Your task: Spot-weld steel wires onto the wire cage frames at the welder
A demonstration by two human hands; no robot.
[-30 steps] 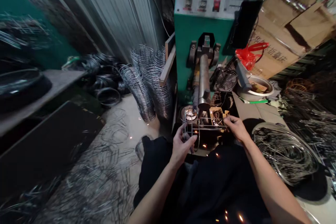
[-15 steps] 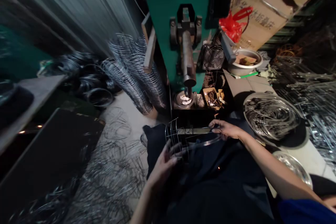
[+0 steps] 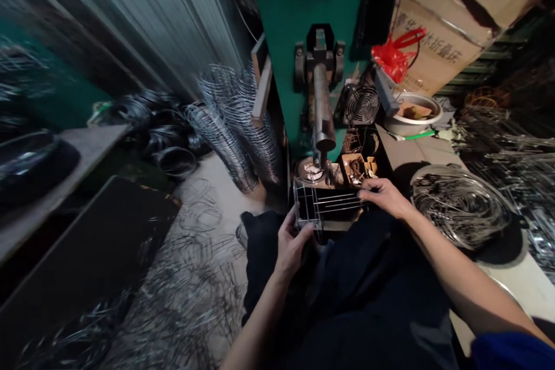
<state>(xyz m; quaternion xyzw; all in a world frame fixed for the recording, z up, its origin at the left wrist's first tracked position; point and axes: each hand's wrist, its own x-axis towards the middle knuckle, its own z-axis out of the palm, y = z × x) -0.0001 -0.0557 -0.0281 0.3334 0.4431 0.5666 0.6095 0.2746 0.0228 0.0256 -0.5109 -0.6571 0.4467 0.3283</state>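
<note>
My left hand (image 3: 292, 240) grips the lower left side of a small wire frame (image 3: 310, 203), its thumb and fingers pressed on the wires. Several thin parallel wires run from the frame to the right, where my right hand (image 3: 381, 195) pinches their far ends. The frame is held above my dark-clad lap, just in front of a green machine (image 3: 281, 40). Over it hangs the machine's round metal arm (image 3: 323, 110), whose lower tip is slightly behind the frame and does not visibly touch it.
Stacked wire rings (image 3: 234, 127) lean left of the machine. Loose wire pieces (image 3: 186, 277) cover the floor. At the right are a round tray (image 3: 416, 176) of bent wires, a white bowl (image 3: 411, 123) and a red bag (image 3: 394, 58). A small box (image 3: 353, 167) holds metal bits.
The wire frame has moved up and turned, so its parallel wires now show clearly. Both hands have moved with it towards the machine. The whole view has shifted slightly.
</note>
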